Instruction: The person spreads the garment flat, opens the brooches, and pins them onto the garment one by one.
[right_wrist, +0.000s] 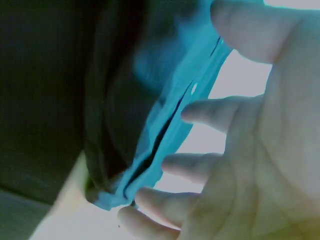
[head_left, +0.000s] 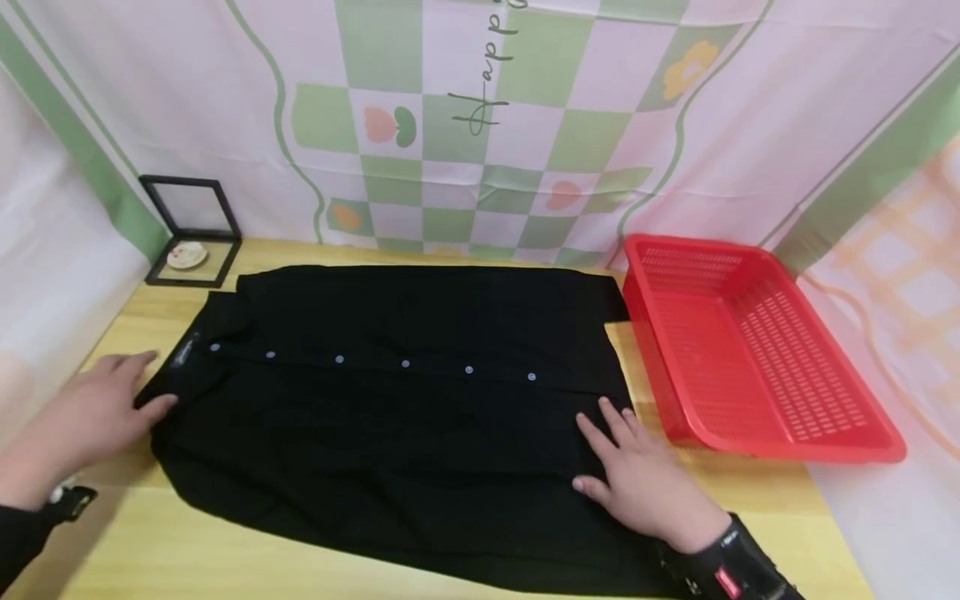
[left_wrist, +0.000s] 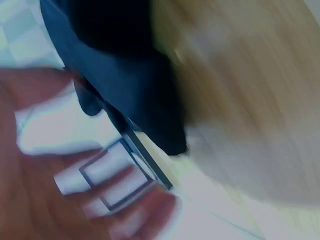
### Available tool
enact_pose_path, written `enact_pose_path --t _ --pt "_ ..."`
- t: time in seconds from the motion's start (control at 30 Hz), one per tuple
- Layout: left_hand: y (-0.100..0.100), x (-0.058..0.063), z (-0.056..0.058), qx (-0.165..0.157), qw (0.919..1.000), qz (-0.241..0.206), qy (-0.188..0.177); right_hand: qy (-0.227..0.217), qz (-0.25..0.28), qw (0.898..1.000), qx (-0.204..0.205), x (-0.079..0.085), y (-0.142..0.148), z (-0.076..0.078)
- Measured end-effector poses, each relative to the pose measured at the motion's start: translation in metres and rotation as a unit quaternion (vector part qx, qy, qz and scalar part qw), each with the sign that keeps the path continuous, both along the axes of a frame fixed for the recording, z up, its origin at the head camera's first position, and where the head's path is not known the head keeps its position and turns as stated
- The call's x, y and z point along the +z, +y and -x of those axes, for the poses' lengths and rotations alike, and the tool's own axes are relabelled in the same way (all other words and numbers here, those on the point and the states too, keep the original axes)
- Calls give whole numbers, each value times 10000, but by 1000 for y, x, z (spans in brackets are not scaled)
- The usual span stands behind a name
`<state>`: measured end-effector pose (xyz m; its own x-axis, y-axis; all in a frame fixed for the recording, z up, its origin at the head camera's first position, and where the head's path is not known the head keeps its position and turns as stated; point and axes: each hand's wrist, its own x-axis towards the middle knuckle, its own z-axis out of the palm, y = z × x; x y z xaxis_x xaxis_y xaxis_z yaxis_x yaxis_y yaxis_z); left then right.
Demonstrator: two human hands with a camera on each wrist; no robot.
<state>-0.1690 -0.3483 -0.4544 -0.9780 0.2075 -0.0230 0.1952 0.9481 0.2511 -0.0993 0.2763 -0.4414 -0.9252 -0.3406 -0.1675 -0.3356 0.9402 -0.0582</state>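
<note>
A black button-up shirt [head_left: 390, 417] lies spread on the wooden table, its row of pale buttons facing up and its collar to the left. My left hand [head_left: 105, 404] is at the collar end, fingers spread, the thumb tip over the collar's edge; whether it touches is unclear. In the left wrist view those fingers [left_wrist: 145, 205] are blurred and apart, beside the dark cloth [left_wrist: 130, 85]. Over the hem end, my right hand [head_left: 641, 475] has its fingers extended on or just above the fabric. The right wrist view shows the open palm [right_wrist: 235, 185] beside the button strip [right_wrist: 187, 100].
To the right stands a red plastic basket [head_left: 675, 392] with slotted sides, close to the shirt's hem and sleeve. A black folding frame [head_left: 217, 208] holding a round pale item [head_left: 187, 255] sits at the back left. Behind the table hangs a patterned curtain [head_left: 525, 125].
</note>
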Motion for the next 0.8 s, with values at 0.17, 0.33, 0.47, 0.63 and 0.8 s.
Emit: enact_pose_path --t 0.17,0.33,0.47,0.63,0.8 --pt "24 -8 -7 -924 9942 16 -552 -772 162 9969 -37 -1 2 -21" --pt "30 -13 -10 -723 9904 586 -1020 -1063 105 9942 -157 -5 4 -25" --pt "29 -12 -10 -547 9883 836 -1150 -959 128 9952 -137 -6 3 -26" --pt "32 -8 -13 -418 9865 1023 -1211 -924 120 9955 -171 -5 4 -32" --pt "34 -7 -14 -357 9855 1217 -1130 -1272 48 9915 -272 -5 5 -35"
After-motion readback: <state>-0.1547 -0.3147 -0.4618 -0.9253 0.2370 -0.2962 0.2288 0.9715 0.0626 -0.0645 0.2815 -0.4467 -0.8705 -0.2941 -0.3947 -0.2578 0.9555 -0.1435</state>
